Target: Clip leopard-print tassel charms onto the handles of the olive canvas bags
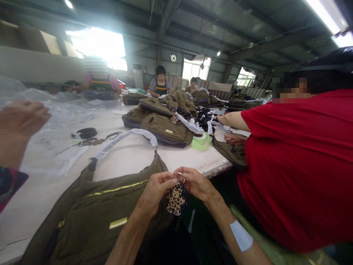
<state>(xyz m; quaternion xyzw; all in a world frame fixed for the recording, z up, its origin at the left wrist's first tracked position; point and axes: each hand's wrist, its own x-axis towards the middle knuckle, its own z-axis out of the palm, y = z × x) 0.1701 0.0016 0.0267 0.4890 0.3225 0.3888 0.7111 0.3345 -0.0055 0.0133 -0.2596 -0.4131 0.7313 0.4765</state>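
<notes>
Leopard-print charm (176,199) hangs with its long axis near vertical, tip pointing down from a metal ring (179,177), between and just below both hands. Left hand (156,193) and right hand (195,184) pinch the ring from either side, fingers nearly closed; they partly hide it, so the exact grip is hard to read. Olive bag (91,217) lies on the counter (132,163), just beside the charm.

Left hand (156,190) and right hand (195,183) in opposed pinch, close together; left forearm (129,239) and right forearm (227,224) converging upward from the lower edge.
</notes>
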